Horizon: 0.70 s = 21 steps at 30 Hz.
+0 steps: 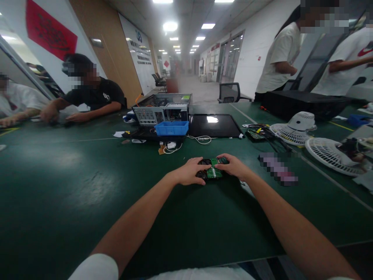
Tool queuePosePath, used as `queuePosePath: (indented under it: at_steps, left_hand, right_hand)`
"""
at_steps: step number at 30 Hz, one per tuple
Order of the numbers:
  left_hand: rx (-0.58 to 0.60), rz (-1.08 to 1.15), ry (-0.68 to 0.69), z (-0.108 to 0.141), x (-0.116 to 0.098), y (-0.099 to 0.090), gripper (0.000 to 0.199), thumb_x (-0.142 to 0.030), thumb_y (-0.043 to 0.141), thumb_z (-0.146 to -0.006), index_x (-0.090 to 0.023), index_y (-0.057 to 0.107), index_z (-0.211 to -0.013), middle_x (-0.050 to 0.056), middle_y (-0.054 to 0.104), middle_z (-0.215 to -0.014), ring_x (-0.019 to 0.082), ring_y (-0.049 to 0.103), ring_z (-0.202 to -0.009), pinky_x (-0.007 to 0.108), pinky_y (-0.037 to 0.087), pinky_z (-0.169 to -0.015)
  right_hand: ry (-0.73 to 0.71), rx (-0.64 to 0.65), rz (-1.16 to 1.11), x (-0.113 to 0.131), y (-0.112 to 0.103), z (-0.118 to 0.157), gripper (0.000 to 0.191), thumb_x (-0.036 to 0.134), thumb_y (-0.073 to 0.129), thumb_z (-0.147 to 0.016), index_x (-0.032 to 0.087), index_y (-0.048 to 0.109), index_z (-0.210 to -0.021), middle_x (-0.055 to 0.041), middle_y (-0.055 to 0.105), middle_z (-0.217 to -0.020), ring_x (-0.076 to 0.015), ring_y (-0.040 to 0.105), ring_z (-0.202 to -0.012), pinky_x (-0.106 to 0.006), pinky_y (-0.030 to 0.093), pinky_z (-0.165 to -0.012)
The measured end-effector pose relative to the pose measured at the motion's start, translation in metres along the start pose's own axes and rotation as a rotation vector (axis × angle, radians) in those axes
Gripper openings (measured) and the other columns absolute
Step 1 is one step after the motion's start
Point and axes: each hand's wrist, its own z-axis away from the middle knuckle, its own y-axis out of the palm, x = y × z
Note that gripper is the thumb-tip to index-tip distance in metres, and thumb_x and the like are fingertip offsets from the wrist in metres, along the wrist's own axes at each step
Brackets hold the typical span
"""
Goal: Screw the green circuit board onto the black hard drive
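Note:
A small green circuit board (215, 173) with dark parts on its left side lies low over the table in front of me. My left hand (190, 171) grips its left end, thumb along the near side and fingers reaching over the dark parts. At the far right corner, my right hand (231, 166) holds the board between thumb and fingers. The fingers cover parts of both ends, so its full outline is hidden.
Beyond the board stand an opened computer case (161, 112), a blue tray (171, 128) and a flat black screen (215, 125). To the right are cables with another board (256, 135), white fan parts (294, 128) and a blurred-out item (278, 169). Co-workers sit left and stand right.

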Motion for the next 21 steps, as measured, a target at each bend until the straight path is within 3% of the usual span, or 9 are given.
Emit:
queuePosePath:
  at_steps: [8,21]
  left_hand:
    - [0.026,0.02,0.028,0.0013,0.0003,-0.0038,0.076,-0.053,0.072,-0.089,-0.041,0.04,-0.156,0.007,0.009,-0.172,0.042,0.014,-0.155,0.059,0.02,-0.122]
    - [0.053,0.009,0.027,-0.0006,-0.0002,-0.0043,0.069,-0.052,0.069,-0.091,-0.041,0.043,-0.154,0.006,0.006,-0.173,0.042,0.011,-0.156,0.059,0.018,-0.123]
  right_hand:
    - [-0.011,-0.028,0.053,0.0003,0.0008,0.0014,0.056,0.045,0.084,-0.074,0.022,0.064,-0.121,0.0036,0.058,-0.073,-0.0099,0.049,-0.059,-0.02,0.036,-0.05]
    - [0.021,-0.03,0.053,0.0038,0.0012,0.0029,0.056,0.044,0.085,-0.073,0.022,0.065,-0.119,0.003,0.059,-0.073,-0.0102,0.049,-0.059,-0.021,0.035,-0.051]
